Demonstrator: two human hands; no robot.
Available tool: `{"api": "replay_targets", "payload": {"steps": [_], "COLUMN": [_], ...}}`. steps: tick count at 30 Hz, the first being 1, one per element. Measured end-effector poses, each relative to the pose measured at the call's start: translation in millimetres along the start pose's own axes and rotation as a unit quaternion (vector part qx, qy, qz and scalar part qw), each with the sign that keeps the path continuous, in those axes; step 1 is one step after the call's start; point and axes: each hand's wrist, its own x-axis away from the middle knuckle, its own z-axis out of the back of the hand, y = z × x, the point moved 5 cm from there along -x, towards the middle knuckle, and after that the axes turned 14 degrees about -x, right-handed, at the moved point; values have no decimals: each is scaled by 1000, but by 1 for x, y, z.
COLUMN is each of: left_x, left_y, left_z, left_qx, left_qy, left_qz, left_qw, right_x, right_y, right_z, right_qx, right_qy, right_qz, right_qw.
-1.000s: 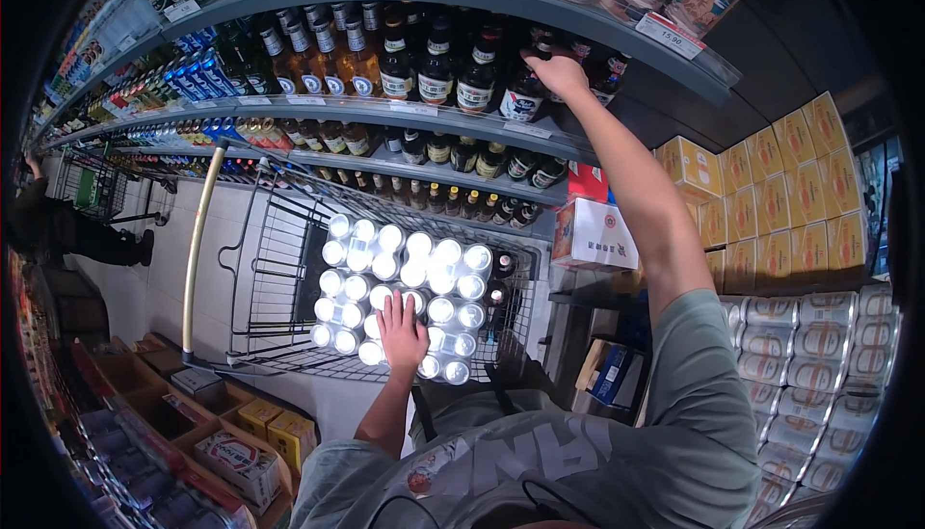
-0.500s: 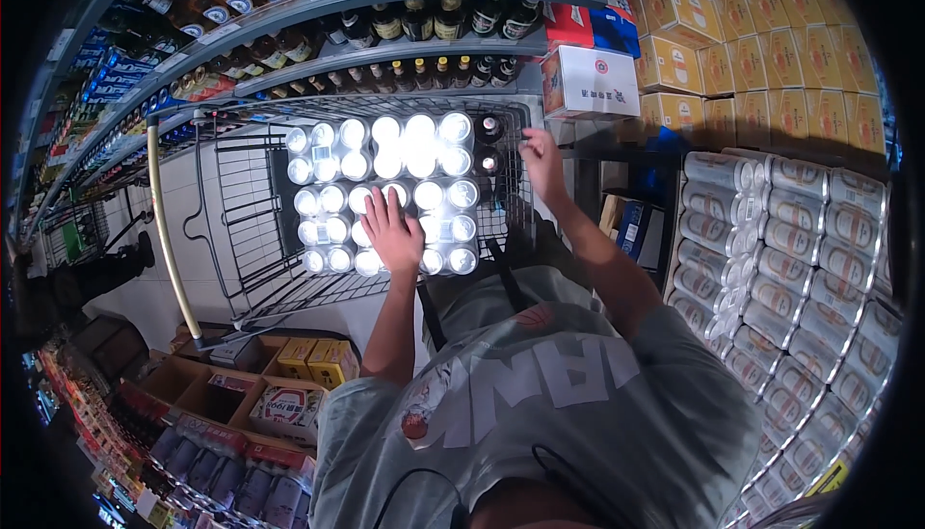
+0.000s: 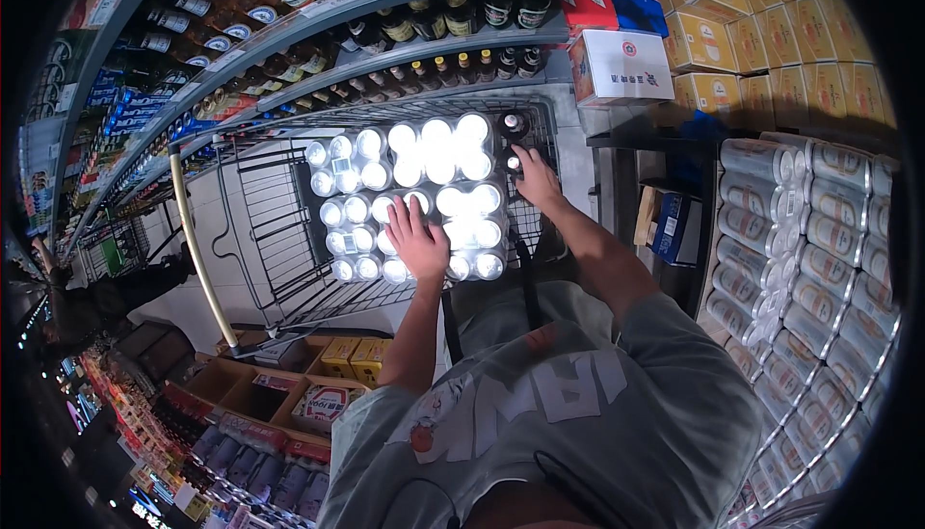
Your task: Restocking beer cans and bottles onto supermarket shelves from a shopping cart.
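Observation:
A wire shopping cart [image 3: 241,240] holds shrink-wrapped packs of cans [image 3: 409,153], their tops glaring white. My left hand [image 3: 417,240] lies flat on the nearer cans, fingers spread. At the cart's right end, two dark bottles stand upright beside the cans. Around the neck of the nearer bottle [image 3: 513,164], my right hand [image 3: 538,182] has its fingers and thumb bent. The farther bottle [image 3: 513,123] stands untouched just beyond it. The bottles' lower parts are hidden from above.
Shelves of bottles [image 3: 424,23] run along the far side. A white carton [image 3: 624,66] and stacked yellow cartons [image 3: 713,42] stand at the back right, with wrapped can packs [image 3: 809,240] nearer. Open boxes [image 3: 260,394] lie lower left. Another person [image 3: 101,303] stands near another cart [image 3: 111,251].
My right hand has come in from beyond the cart's right end to the nearer bottle. My left hand stays on the cans. The whole view has shifted a little.

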Motion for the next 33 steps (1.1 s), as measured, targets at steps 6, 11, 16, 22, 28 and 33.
{"api": "replay_targets", "payload": {"steps": [6, 11, 16, 22, 28, 33], "left_x": [-1, -1, -1, -2, -2, -1], "left_y": [-1, -2, -2, -1, -2, -1], "left_z": [2, 3, 4, 8, 6, 5], "left_qx": [0, 5, -1, 7, 2, -3], "left_qy": [-21, -15, -21, -22, -33, -33], "left_qz": [9, 10, 11, 11, 4, 9], "left_qw": [1000, 1000, 1000, 1000, 999, 999], "right_x": [-16, -24, -40, -46, -30, 3], "right_y": [-8, -4, -12, -16, -15, -53], "right_z": [7, 8, 10, 10, 18, 70], "right_qx": [50, 102, 191, 223, 216, 148], "right_qy": [-45, -117, -179, -209, -288, -212], "right_qz": [37, 79, 145, 174, 181, 232], "right_qw": [997, 985, 954, 936, 915, 938]}}
